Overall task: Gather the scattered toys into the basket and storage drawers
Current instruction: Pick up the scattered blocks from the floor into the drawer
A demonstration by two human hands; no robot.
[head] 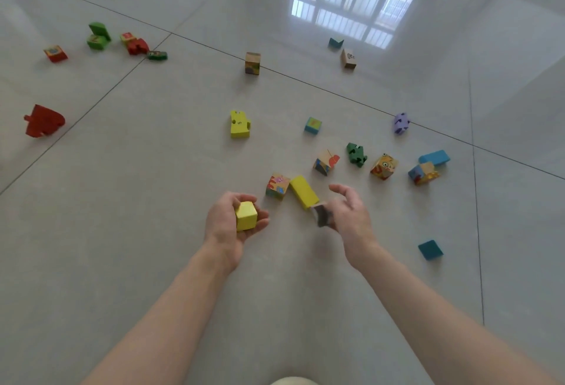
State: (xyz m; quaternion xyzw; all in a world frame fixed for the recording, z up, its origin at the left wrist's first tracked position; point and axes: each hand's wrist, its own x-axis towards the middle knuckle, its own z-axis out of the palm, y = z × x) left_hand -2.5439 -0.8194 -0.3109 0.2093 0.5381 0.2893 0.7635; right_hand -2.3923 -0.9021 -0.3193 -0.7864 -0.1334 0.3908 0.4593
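While the left hand [232,222] cradled a yellow cube [246,215] in curled fingers above the tiled floor [137,186], the right hand [348,213] hung beside it with fingers loosely spread; a blurred dark block [321,215] sat at its thumb, though whether it was gripped could not be told. Just beyond lay a long yellow block [303,191] touching a picture cube [277,186]. Other toys lay scattered farther off, among them a red puzzle piece [44,121] far left and a teal block [430,249] to the right.

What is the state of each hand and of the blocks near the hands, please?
left hand: holds the yellow cube.
right hand: fingers spread, a blurred dark block at its fingertips; grip unclear.
long yellow block: lying flat on the floor.
picture cube: on the floor, beside the long yellow block.
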